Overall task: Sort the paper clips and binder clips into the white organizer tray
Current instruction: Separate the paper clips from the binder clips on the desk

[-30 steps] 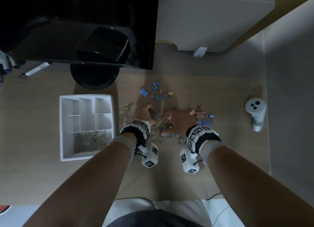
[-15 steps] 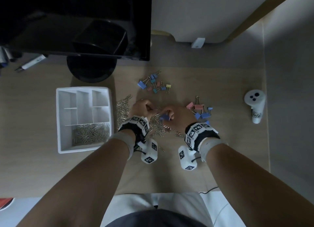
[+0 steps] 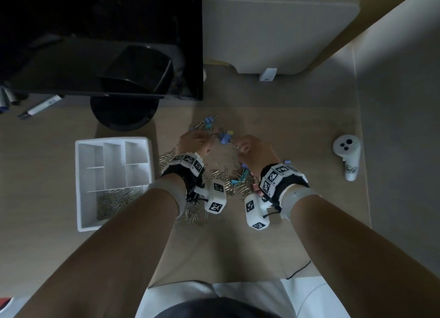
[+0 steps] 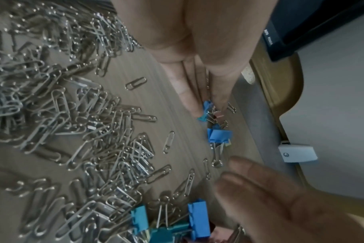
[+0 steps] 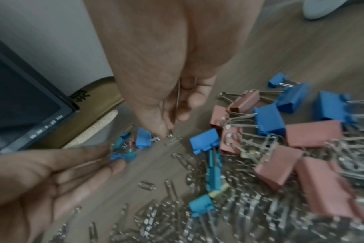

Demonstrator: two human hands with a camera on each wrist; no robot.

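Your left hand (image 3: 194, 143) pinches a small blue binder clip (image 4: 205, 110) at the far pile; your right hand (image 3: 253, 148) pinches paper clips (image 5: 172, 136) just beside. The tray (image 3: 79, 186) sits left.

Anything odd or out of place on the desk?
Mostly unsorted stock. Paper clips lie strewn loose over the desk beside the white organizer tray, with coloured binder clips tangled among them. Only the tray's nearest compartment holds clips; the others show bare. No damage is visible.
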